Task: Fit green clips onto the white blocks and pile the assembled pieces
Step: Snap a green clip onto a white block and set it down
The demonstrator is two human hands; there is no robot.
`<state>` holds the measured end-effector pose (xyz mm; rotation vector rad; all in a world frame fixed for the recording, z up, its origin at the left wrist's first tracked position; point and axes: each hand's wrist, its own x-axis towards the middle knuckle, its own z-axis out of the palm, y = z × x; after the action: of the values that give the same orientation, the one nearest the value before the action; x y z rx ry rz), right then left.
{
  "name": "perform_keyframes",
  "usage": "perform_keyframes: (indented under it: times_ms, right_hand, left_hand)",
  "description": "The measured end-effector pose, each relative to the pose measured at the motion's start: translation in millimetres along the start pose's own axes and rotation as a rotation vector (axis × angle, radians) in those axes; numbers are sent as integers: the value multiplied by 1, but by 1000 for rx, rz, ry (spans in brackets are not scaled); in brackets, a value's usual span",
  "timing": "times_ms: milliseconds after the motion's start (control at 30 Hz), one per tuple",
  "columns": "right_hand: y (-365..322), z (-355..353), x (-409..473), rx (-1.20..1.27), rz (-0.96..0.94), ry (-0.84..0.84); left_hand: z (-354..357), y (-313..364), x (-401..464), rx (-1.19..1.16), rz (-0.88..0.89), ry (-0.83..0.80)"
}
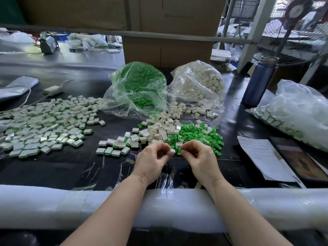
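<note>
My left hand [154, 159] pinches a small white block [172, 151] between thumb and fingertips. Close beside it, my right hand [198, 157] pinches a green clip [179, 152] that nearly touches the block. Just beyond my hands lie a heap of loose green clips [197, 134] and a heap of loose white blocks [159, 129]. A wide pile of assembled white-and-green pieces [44, 123] covers the table's left side, with a few more [113, 150] near my left hand.
Behind the heaps stand a clear bag of green clips [140, 86] and a clear bag of white blocks [198, 86]. A blue bottle [259, 80], a paper sheet [260, 157], a dark tablet [301, 158] and another bag [300, 112] sit right. White foam padding [53, 206] lines the near edge.
</note>
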<state>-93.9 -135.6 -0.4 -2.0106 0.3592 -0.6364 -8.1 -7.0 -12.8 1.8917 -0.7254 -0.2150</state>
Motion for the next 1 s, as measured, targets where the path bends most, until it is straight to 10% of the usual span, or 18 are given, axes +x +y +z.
perform_keyframes:
  times_ms: [1000]
  right_hand:
    - [-4, 0, 0, 205, 93, -165]
  left_hand:
    - [0, -5, 2, -100, -41, -134]
